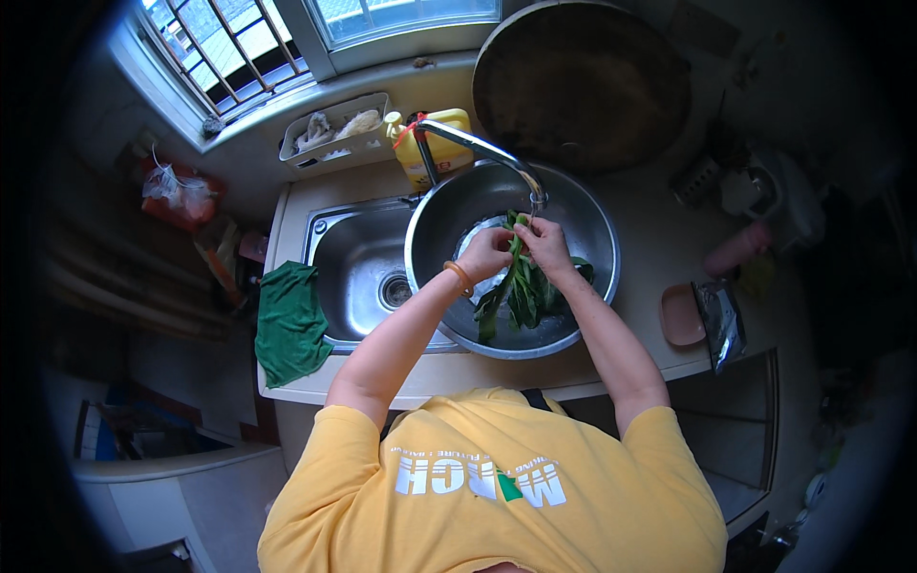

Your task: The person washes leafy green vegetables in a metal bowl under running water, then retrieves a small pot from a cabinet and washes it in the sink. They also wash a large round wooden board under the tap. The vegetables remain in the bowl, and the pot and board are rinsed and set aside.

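Note:
A large stainless steel bowl [602,286] rests partly over the right end of the sink and partly on the counter. Over it, my left hand [488,251] and my right hand [547,247] hold leafy green vegetables [519,286] between them by the stems, close under the spout. The leaves hang down into the bowl, where more greens lie and some water seems to stand. A chrome faucet [494,149] arches above the bowl; whether water runs from it I cannot tell. My fingertips are pinched on the stems and partly hidden.
Left of the bowl is the steel sink basin [358,276], with a green cloth [290,322] over the counter's left edge. Behind stand a yellow jug [448,136], a plastic basket [337,154] and a large round board [580,86]. A pink dish [680,315] sits at right beside a foil packet [720,322].

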Demonstrator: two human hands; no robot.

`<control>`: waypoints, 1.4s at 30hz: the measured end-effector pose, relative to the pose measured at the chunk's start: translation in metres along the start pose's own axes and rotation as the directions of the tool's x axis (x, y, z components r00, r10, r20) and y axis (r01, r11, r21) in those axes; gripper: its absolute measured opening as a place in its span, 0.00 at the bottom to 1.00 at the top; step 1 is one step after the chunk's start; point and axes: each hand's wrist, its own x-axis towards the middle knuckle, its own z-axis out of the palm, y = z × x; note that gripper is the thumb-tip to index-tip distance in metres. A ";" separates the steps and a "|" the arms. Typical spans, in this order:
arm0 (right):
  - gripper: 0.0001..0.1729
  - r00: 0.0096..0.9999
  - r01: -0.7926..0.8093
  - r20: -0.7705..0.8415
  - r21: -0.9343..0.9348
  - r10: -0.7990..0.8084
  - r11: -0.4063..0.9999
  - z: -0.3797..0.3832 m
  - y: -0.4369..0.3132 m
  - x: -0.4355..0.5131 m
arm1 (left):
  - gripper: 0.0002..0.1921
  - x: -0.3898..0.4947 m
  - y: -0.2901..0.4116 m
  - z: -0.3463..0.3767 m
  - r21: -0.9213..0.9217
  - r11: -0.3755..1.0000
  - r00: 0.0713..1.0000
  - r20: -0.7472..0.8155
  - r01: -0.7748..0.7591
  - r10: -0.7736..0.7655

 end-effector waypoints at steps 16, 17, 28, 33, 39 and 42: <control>0.09 0.948 -0.271 0.235 0.234 0.216 0.934 -0.020 -0.003 0.001 | 0.02 -0.001 -0.017 0.013 0.372 0.806 0.846 -0.091 -0.461 0.525; 0.09 0.956 -0.261 0.209 0.300 0.203 0.918 -0.017 -0.002 0.002 | 0.03 0.002 -0.021 0.014 0.290 0.868 0.882 -0.130 -0.404 0.454; 0.17 0.955 -0.032 -0.232 0.541 0.186 0.840 0.011 0.000 0.018 | 0.22 0.093 -0.052 0.071 0.045 0.999 0.781 -0.624 0.011 0.019; 0.26 0.923 -0.024 -0.306 0.556 0.232 0.831 0.016 -0.030 -0.015 | 0.21 0.125 -0.042 0.064 0.080 0.996 0.868 -0.496 0.051 -0.005; 0.19 0.876 0.080 -0.464 0.409 0.132 0.909 0.010 -0.013 0.004 | 0.25 0.095 -0.008 0.065 -0.320 0.947 0.944 -0.316 -0.010 -0.097; 0.16 0.838 0.198 -0.546 0.264 -0.023 0.944 -0.002 0.003 0.031 | 0.24 0.066 -0.009 0.070 -0.296 0.943 0.952 -0.301 -0.150 0.057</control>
